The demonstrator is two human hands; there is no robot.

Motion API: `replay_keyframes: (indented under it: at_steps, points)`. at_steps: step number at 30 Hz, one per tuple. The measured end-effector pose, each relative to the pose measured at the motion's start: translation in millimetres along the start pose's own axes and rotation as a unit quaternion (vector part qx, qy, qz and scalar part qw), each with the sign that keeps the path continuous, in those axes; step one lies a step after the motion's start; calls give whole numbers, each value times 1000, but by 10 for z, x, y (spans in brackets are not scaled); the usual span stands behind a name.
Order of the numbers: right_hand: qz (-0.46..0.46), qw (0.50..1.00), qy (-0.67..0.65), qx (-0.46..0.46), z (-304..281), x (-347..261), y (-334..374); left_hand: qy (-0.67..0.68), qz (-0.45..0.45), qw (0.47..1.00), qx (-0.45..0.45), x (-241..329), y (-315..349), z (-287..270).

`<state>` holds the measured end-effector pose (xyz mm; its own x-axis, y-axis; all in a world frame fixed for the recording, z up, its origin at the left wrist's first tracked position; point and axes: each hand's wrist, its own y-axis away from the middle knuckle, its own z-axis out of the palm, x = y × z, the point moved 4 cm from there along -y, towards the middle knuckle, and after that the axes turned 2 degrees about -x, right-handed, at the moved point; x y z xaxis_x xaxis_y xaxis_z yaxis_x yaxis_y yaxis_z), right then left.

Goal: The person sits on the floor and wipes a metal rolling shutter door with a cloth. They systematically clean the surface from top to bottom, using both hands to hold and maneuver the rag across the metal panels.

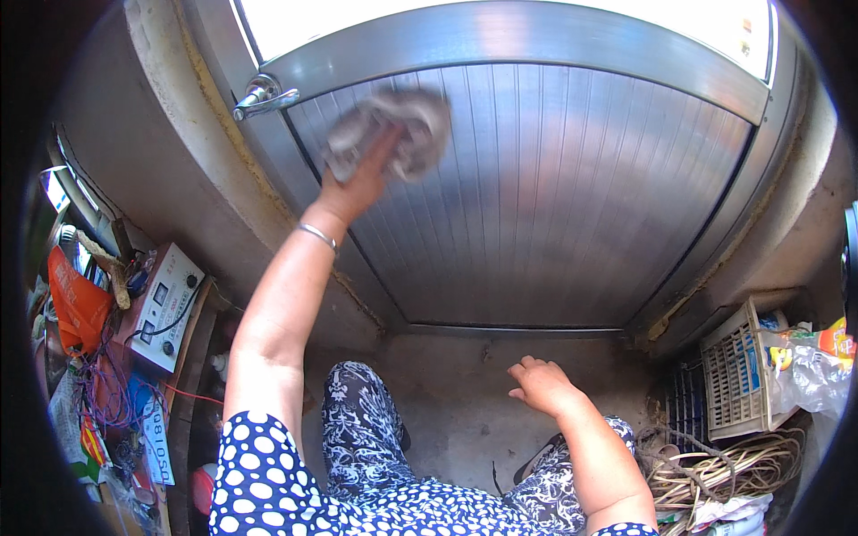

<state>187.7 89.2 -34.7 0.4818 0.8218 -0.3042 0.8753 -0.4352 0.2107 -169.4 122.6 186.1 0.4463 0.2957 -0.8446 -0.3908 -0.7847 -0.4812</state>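
Note:
My left hand (362, 179) presses a greyish-white cloth (427, 134) against the upper left of a ribbed metal door panel (554, 196). Both the cloth and the fingers are smeared by motion. Left of the cloth, a shiny lever handle (265, 96) sticks out from the door frame. My right hand (542, 384) hangs over my right knee, below the door's bottom edge. Its fingers are loosely stretched and hold nothing.
On the left, a white metered box (163, 308) stands among tangled purple wires (103, 375) and an orange bag (79, 299). At right are a beige plastic crate (737, 371), clear plastic bags (811, 380) and a coil of cable (728, 473). Walls flank the door closely.

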Motion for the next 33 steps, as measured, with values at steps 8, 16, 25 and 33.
replay_keyframes:
  at_steps: [8, 16, 25, 33]
  points:
    - [-15, 1000, 5, 23, -60, -66, 19, 405, -211, 887, -65, 269, 302, 313]
    - [-5, 1000, 21, -13, -4, 32, -29, 682, -271, 641, -224, 659, 661, 84]
    - [-8, 999, 19, -27, 11, -9, -33, 325, -215, 920, 35, -418, 128, -5]
    - [-15, 999, 21, -22, 17, -45, -56, 445, -174, 850, -222, 598, 932, 541]
